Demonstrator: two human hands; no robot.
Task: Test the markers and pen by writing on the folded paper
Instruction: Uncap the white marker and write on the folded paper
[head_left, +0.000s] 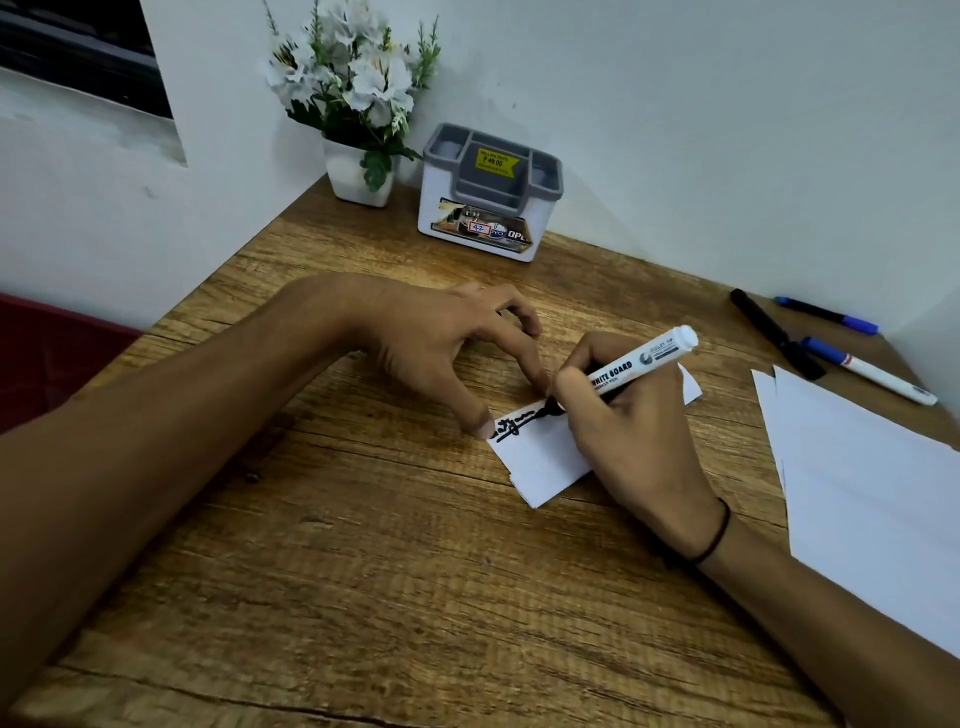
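Fingertips (483, 427) of my left hand (436, 343) pin the folded paper (545, 457) flat; my right hand (634, 436) grips the whiteboard marker (641, 361), tip on the sheet mid-scrawl. One black line is partly written. Right of the paper, three more writing tools lie untested, I judge: black marker (774, 332), blue pen (826, 314), blue-capped marker (872, 371).

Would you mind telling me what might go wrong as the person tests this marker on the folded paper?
The right hand rests on the folded paper close beside the wet black marks, so it may smear them. The left hand pins the paper only at its upper edge, so the paper might pivot under the whiteboard marker. The writing runs along that edge, so a stroke might reach the wooden table.
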